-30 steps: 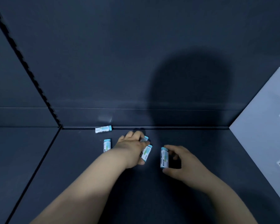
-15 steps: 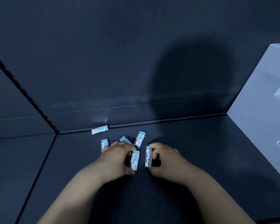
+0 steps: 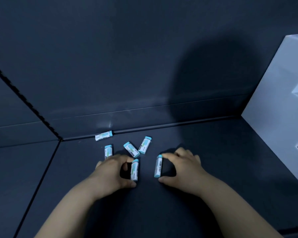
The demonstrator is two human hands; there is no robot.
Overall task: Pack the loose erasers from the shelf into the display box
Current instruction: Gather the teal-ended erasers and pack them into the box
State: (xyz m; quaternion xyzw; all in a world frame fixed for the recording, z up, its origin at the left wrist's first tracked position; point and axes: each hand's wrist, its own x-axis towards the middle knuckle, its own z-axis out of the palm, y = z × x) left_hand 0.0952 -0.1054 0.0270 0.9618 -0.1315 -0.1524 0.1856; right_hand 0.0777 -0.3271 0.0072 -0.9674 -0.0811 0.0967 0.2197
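"On the dark shelf (image 3: 213, 169), nearest first: what is entered?"

"Two bare forearms, cut off by the lower edge. Item 1: left hand (image 3: 113, 170), curled, pinching a blue-capped eraser (image 3: 134, 170) end to end between thumb and fingertips. Item 2: right hand (image 3: 181, 167), likewise pinching a barcode-side eraser (image 3: 159, 166) by its two ends. These two erasers are near each other but apart. Whether either is lifted off the shelf, cannot tell."

"Beyond the hands?"

"Item 3: loose eraser (image 3: 108, 152), its near end hidden behind the left knuckles. Items 4 and 5: a slanted eraser (image 3: 131, 149) and a leaning eraser (image 3: 144, 145), near ends just beside each other; touching or not, cannot tell. Item 6: far eraser (image 3: 104, 135), lying along the foot of the back wall (image 3: 144, 66). Print on all sleeves too small to read."

"And at the right?"

"A white box (image 3: 273, 109), cut off by the frame edge. Its recessed openings show dark contents, not identifiable."
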